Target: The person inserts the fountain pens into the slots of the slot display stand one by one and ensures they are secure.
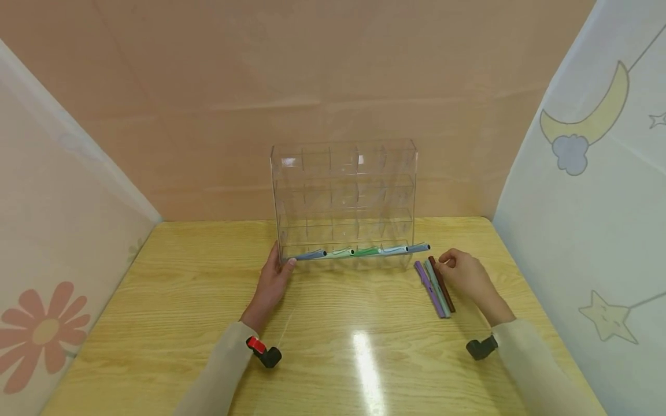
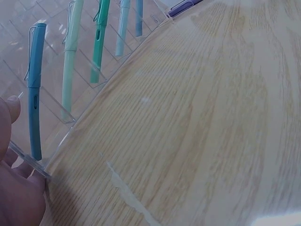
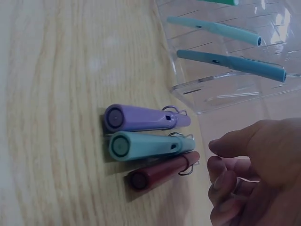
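Observation:
A clear acrylic pen rack (image 1: 343, 199) with rows of small compartments stands upright. My left hand (image 1: 274, 278) grips its lower left corner, thumb in front and fingers behind. Several pens lean in the bottom row, among them a dark blue pen (image 2: 35, 89) nearest the left thumb, a pale green pen (image 2: 70, 56) and a green pen (image 2: 99, 42). On the table lie a purple pen (image 3: 141, 117), a pale teal pen (image 3: 150, 146) and a dark red pen (image 3: 162, 170), side by side. Beside their capped ends, my right hand (image 1: 465, 277) holds nothing, its fingers loosely bent.
The wooden table (image 1: 333, 346) reaches back to a plain peach wall (image 1: 333, 69). Patterned white panels (image 1: 588, 231) close in the right and left sides. The rack's upper rows hold no pens.

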`<state>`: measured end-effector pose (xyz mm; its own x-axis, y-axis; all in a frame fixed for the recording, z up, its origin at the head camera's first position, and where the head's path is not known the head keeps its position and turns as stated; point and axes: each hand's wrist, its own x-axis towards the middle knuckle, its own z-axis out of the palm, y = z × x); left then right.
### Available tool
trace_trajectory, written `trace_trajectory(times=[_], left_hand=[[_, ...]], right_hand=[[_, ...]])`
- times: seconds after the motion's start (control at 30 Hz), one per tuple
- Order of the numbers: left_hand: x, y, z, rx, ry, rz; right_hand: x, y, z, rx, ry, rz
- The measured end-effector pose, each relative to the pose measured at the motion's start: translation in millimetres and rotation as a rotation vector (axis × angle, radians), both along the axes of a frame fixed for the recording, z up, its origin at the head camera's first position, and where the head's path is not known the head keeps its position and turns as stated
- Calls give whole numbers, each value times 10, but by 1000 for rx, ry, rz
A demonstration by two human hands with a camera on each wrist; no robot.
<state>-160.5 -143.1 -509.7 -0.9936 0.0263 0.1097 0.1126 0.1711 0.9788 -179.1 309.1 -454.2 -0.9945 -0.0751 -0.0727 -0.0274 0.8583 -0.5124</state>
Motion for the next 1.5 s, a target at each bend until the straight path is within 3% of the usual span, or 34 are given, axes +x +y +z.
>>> trace_trajectory(times=[0.37,0.7,1.0,1.23,1.5], left_hand=[[2,6,-8,-2,-20,16],[5,10,-19,-9,-13,22],[-3,14,-13,-9,-49,30],[3,5,-22,-9,-24,25],[-24,6,-41,-6,-17,26]], right_hand=[[-11,21,-113,32,-31,2],[-10,46,-70,99,-65,-11],[-23,24,-57,150,-99,-11],[-100,25,-60,196,-175,3],[-186,24,-64,214,-202,-14]])
